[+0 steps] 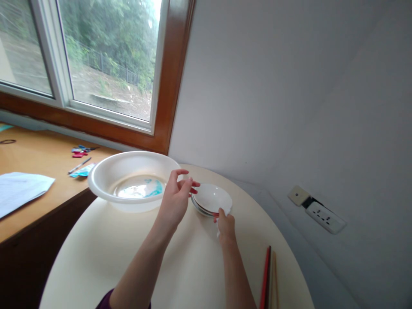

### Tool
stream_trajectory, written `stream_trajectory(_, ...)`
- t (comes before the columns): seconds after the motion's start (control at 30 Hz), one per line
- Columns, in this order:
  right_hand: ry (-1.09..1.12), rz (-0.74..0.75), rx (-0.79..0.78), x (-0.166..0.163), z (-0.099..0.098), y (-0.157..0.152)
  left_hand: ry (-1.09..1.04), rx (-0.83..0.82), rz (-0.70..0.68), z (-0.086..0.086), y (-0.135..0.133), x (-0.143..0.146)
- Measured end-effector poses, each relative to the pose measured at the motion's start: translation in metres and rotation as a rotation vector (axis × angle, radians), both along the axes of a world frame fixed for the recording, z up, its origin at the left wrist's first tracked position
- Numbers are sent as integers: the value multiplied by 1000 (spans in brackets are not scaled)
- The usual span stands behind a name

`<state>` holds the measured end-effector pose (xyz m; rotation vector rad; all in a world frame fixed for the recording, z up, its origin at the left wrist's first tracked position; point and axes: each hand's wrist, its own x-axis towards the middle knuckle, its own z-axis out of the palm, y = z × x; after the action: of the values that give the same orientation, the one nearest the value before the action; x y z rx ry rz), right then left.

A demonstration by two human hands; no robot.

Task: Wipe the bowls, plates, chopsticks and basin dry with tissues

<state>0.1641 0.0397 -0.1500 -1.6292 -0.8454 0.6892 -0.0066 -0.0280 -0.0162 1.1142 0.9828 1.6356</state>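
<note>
A small stack of shallow white dishes (212, 198) rests on the round cream table (193, 262). My right hand (226, 223) grips the near rim of the top dish, thumb above and fingertips below. Crumpled white cloth or tissue (218, 234) pokes out from the same hand. To the left of the stack, my left hand (179, 189) hovers with fingers bent and apart, holding nothing. Its fingertips come close to the dish's left rim; whether they touch it I cannot tell.
A wide whitish plastic basin (106, 196) stands at the back left. Red, dark and pale chopsticks (269, 274) lie at the table's right edge. A wooden desk (38, 150) with papers (22, 191) and a pen (79, 165) adjoins left. Wall sockets (325, 216) are on the right.
</note>
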Motion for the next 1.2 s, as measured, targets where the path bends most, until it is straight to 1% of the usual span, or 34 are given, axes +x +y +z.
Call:
stream_trajectory(0.37, -52, 14, -21, 6, -8, 2, -4, -2, -3, 1, -1, 0)
stream_trajectory(0.53, -199, 1, -61, 8, -11, 1, -2, 0, -7, 1, -1, 0)
stream_trajectory(0.67, -337, -12, -96, 8, -6, -2, -5, 4, -7, 1, -1, 1)
stream_trajectory(0.77, -394, -33, -116, 3, -4, -5, 1, 3, -8, 0, -1, 1)
stream_trajectory(0.97, -552, -119, -75, -7, -9, -11, 3, 19, -10, 0, -1, 1)
stream_trajectory(1.2, -515, -143, -111, 2, -19, -22, 28, 46, -44, 2, -7, 3)
